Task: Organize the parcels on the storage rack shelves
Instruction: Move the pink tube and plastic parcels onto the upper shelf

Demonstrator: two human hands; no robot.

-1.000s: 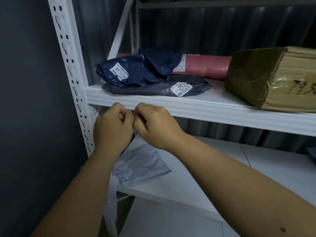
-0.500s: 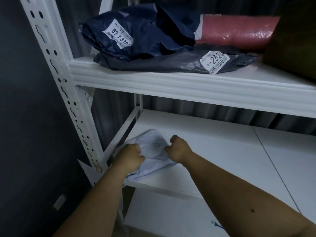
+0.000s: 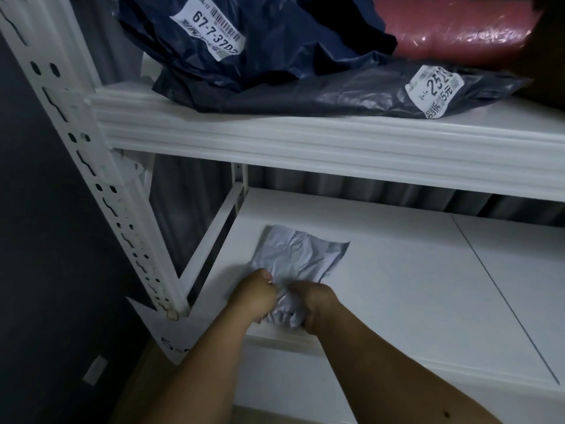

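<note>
I grip the grey parcel [image 3: 293, 264] with left hand [image 3: 255, 296] and right hand [image 3: 315, 301] at the lower shelf's [image 3: 397, 270] near-left edge; next I judge it needs straightening and releasing.

The lower shelf [image 3: 397, 286] bears a grey parcel [image 3: 302, 255]; the upper shelf [image 3: 305, 142] bears dark bags [image 3: 275, 56].

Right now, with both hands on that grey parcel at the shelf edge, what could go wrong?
The grey parcel hangs partly over the lower shelf front edge, gripped by the left hand and right hand; letting go early could drop it. Bunching the thin bag may tear it. Lifting could bump the upper shelf.
</note>
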